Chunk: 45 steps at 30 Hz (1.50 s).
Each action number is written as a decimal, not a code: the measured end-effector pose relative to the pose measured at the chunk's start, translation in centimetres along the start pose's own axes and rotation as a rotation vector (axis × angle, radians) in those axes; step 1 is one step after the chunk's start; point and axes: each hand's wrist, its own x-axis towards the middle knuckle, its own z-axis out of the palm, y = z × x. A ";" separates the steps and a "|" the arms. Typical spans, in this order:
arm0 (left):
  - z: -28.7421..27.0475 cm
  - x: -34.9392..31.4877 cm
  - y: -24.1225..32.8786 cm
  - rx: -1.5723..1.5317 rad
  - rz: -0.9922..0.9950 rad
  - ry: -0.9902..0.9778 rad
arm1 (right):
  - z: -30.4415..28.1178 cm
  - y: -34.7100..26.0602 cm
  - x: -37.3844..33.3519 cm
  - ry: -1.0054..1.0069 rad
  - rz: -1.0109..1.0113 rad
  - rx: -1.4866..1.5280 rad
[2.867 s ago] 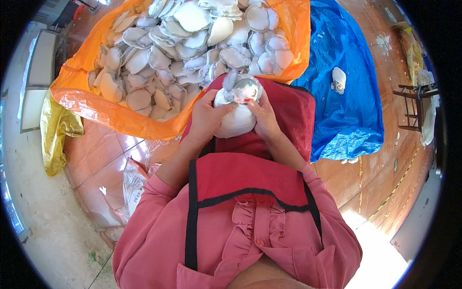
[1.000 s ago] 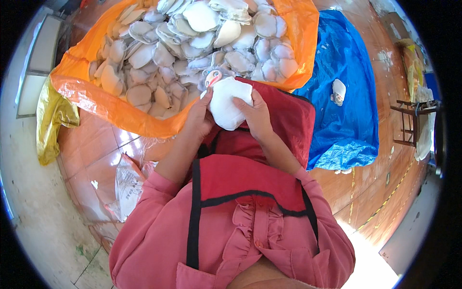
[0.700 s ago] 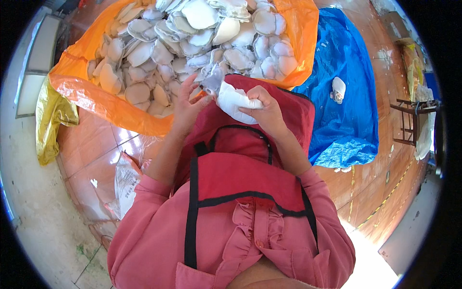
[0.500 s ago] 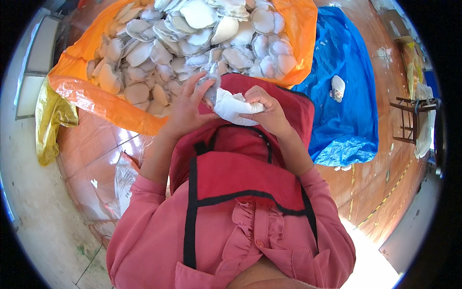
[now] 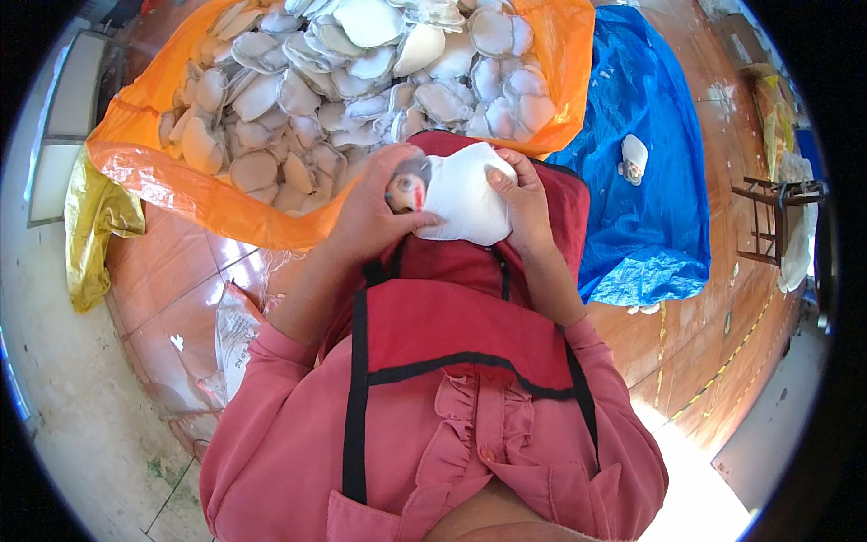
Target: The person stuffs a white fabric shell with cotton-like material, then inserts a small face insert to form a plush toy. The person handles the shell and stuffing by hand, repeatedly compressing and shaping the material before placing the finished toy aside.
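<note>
Both hands, left hand (image 5: 375, 212) and right hand (image 5: 524, 203), clamped on one white moulded pad (image 5: 461, 194) at frame centre; pile of like pads (image 5: 361, 81) on orange sheet (image 5: 181, 181) above.

Your two forearms reach forward from the lower edge and meet above your lap. Your left hand (image 5: 375, 203) curls inward with its fingers closed in a grasp; your right hand (image 5: 524, 200) faces it, thumb on top, fingers wrapped behind.
</note>
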 end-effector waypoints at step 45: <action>3.1 -0.7 -2.0 -0.482 -0.440 0.169 | -2.1 5.6 -0.9 0.141 -0.027 -0.162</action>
